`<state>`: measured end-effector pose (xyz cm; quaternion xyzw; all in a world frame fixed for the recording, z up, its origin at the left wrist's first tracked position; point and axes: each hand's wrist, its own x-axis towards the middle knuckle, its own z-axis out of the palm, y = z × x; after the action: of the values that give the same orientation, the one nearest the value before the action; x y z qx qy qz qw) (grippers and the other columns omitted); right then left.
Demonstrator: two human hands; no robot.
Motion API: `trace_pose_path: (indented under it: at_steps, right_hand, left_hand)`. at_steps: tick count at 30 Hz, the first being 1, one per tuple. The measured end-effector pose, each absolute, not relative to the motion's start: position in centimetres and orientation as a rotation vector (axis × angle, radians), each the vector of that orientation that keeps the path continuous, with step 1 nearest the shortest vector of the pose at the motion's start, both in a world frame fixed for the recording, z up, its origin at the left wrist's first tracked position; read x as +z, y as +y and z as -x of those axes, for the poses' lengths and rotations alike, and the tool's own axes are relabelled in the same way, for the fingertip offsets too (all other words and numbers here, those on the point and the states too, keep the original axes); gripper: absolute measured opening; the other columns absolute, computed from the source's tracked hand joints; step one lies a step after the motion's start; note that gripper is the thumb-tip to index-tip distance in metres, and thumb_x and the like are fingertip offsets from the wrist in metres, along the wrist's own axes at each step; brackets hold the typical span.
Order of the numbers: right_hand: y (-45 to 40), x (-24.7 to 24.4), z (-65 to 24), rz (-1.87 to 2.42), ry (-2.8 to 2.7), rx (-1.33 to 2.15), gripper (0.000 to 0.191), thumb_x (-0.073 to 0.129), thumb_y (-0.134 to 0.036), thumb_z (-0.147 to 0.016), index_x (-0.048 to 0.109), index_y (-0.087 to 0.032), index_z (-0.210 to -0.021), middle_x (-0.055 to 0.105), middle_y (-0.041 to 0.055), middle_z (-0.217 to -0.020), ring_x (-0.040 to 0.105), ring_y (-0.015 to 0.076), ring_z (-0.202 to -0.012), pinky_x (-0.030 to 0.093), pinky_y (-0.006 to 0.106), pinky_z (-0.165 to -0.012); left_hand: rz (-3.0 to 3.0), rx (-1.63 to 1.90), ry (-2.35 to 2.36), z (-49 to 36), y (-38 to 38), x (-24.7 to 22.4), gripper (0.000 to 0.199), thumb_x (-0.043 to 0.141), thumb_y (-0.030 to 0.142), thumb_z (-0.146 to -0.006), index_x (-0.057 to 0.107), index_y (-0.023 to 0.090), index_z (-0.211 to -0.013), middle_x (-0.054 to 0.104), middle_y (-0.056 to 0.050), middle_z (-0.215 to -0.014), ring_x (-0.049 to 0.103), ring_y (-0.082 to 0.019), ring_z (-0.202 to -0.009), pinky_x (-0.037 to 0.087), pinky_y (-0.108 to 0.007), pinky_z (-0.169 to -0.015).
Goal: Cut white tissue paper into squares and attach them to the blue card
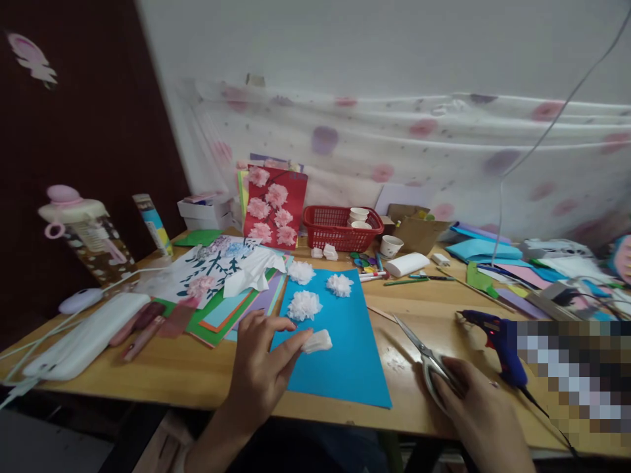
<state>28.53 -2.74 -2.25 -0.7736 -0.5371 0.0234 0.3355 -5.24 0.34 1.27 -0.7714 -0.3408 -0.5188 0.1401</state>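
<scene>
My left hand [261, 358] hovers over the near left part of a blue sheet of paper [348, 371]. Its thumb and index finger are apart, and the thumb tip is at a small folded piece of white tissue [318, 341]. Three fluffy white paper flowers sit on the same sheet: a larger one [304, 305], one behind it [300, 272] and one to the right [340, 285]. On the right, my right hand [478, 401] grips a pair of scissors [428, 355] by the handles, blades pointing away and to the left.
A blue glue gun [500, 341] rests right of the scissors, its cord trailing off the front edge. Behind stand a red basket [342, 238] and a red card with pink flowers [276, 203]. Coloured papers [231, 315], a power strip [86, 335] and a bottle [91, 236] occupy the left.
</scene>
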Motion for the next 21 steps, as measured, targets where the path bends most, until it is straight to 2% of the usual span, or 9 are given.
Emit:
trace_pose_path:
  at_steps: [3, 5, 9, 11, 13, 16, 19, 21]
  right_hand:
    - [-2.6, -2.5, -28.8, 1.976, -1.408, 0.004, 0.029, 0.053, -0.049, -0.072, 0.065, -0.022, -0.075, 0.074, 0.014, -0.072, 0.071, 0.0344, -0.068, 0.052, 0.042, -0.06]
    - [-2.7, -1.9, -27.5, 1.861, -1.429, -0.064, 0.029, 0.054, -0.048, -0.078, 0.066, -0.022, -0.079, 0.074, 0.0137, -0.08, 0.07, 0.0335, -0.075, 0.053, 0.043, -0.065]
    - [-3.0, -0.7, -22.2, 1.369, -1.653, 0.19, 0.028, 0.064, -0.041, -0.087, 0.066, -0.024, -0.11, 0.071, 0.0099, -0.11, 0.068, 0.0265, -0.102, 0.055, 0.035, -0.083]
    - [-3.0, -0.5, -19.4, 1.18, -1.754, 0.306, 0.033, 0.069, -0.036, -0.086, 0.065, -0.026, -0.117, 0.071, 0.0076, -0.115, 0.067, 0.0242, -0.106, 0.054, 0.032, -0.088]
    - [-2.8, -0.6, -17.3, 1.073, -1.762, 0.368, 0.031, 0.072, -0.031, -0.086, 0.066, -0.026, -0.116, 0.074, 0.0057, -0.107, 0.068, 0.0224, -0.1, 0.054, 0.03, -0.085]
    - [-2.6, -1.0, -16.0, 1.004, -1.738, 0.38, 0.011, 0.067, -0.022, -0.09, 0.072, -0.025, -0.099, 0.075, 0.0023, -0.087, 0.069, 0.0197, -0.084, 0.054, 0.028, -0.075]
    - [-2.5, -1.5, -16.1, 1.026, -1.711, 0.332, 0.011, 0.065, -0.019, -0.09, 0.075, -0.024, -0.092, 0.073, 0.0017, -0.076, 0.068, 0.0191, -0.073, 0.052, 0.028, -0.067]
    - [-2.4, -1.8, -16.4, 1.047, -1.712, 0.292, 0.011, 0.065, -0.018, -0.09, 0.076, -0.023, -0.091, 0.072, 0.0024, -0.074, 0.068, 0.0197, -0.071, 0.052, 0.028, -0.065]
  left_hand:
    - [2.207, -1.47, -0.935, 5.3, 0.3, 1.6, 0.028, 0.059, 0.002, -0.088, 0.07, 0.021, -0.105, 0.059, -0.005, -0.092, 0.059, -0.02, -0.086, 0.039, -0.047, -0.093]
    - [2.23, -1.503, -0.937, 5.1, 0.3, 1.6, 0.027, 0.059, 0.004, -0.089, 0.07, 0.022, -0.106, 0.059, -0.005, -0.092, 0.058, -0.02, -0.086, 0.04, -0.046, -0.09]
    - [2.469, -1.531, -0.954, 4.2, 0.6, 1.2, 0.022, 0.059, 0.01, -0.091, 0.071, 0.023, -0.104, 0.061, -0.003, -0.083, 0.057, -0.018, -0.078, 0.044, -0.037, -0.078]
    - [2.618, -1.467, -0.958, 3.8, 0.6, 0.8, 0.02, 0.057, 0.013, -0.094, 0.072, 0.023, -0.1, 0.063, -0.001, -0.078, 0.058, -0.017, -0.074, 0.044, -0.037, -0.078]
    - [2.71, -1.399, -0.974, 3.4, 0.6, 0.3, 0.02, 0.055, 0.015, -0.095, 0.073, 0.022, -0.096, 0.065, -0.001, -0.076, 0.059, -0.017, -0.073, 0.045, -0.038, -0.081]
    - [2.786, -1.342, -1.041, 3.2, 0.5, -0.3, 0.02, 0.055, 0.016, -0.095, 0.074, 0.021, -0.092, 0.067, -0.002, -0.078, 0.061, -0.018, -0.075, 0.047, -0.041, -0.084]
    - [2.856, -1.328, -1.162, 3.0, 0.6, -0.7, 0.019, 0.056, 0.015, -0.093, 0.074, 0.022, -0.091, 0.069, -0.003, -0.084, 0.063, -0.02, -0.083, 0.049, -0.042, -0.088]
    - [2.926, -1.358, -1.269, 2.9, 0.5, -1.0, 0.019, 0.059, 0.013, -0.091, 0.073, 0.025, -0.098, 0.073, -0.002, -0.094, 0.066, -0.02, -0.093, 0.046, -0.045, -0.098]
